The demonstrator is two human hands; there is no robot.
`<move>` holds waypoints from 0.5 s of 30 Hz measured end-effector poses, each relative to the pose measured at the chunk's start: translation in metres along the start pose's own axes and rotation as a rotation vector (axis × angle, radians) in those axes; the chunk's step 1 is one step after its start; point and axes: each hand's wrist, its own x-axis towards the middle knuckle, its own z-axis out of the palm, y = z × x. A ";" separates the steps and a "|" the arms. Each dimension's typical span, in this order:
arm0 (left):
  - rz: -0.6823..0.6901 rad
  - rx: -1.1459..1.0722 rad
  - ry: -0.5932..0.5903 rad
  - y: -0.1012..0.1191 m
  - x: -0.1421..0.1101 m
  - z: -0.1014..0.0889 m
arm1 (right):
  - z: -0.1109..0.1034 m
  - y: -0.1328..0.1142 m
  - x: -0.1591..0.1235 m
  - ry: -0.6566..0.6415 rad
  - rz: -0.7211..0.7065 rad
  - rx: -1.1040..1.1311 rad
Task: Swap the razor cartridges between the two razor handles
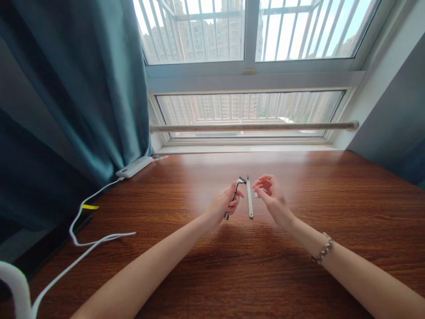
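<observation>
My left hand (223,204) is closed around the handle of a dark razor (236,190), its head pointing up and away from me. Between my two hands a toothbrush (250,200) with a pale handle lies lengthwise on the table, bristle end at the far side. The razor's head comes close to the bristle end; whether they touch I cannot tell. Just right of the toothbrush, my right hand (276,201) pinches a small whitish piece (256,194) between thumb and fingers. My fingers partly cover that piece, so its kind is unclear.
A brown wooden table (212,274) spreads beneath my arms. At its left a white power strip (135,167) lies against the blue curtain (113,88), with a white cable (76,221) running toward me. A rail (252,127) crosses the window behind.
</observation>
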 end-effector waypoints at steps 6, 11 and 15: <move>-0.081 -0.001 -0.080 -0.004 0.000 0.000 | -0.009 0.002 0.011 -0.294 0.212 0.394; -0.096 0.030 -0.097 0.000 -0.005 0.005 | -0.014 0.005 0.013 -0.324 0.227 0.424; -0.085 0.046 -0.106 0.003 -0.008 0.009 | -0.016 0.006 0.016 -0.358 0.213 0.454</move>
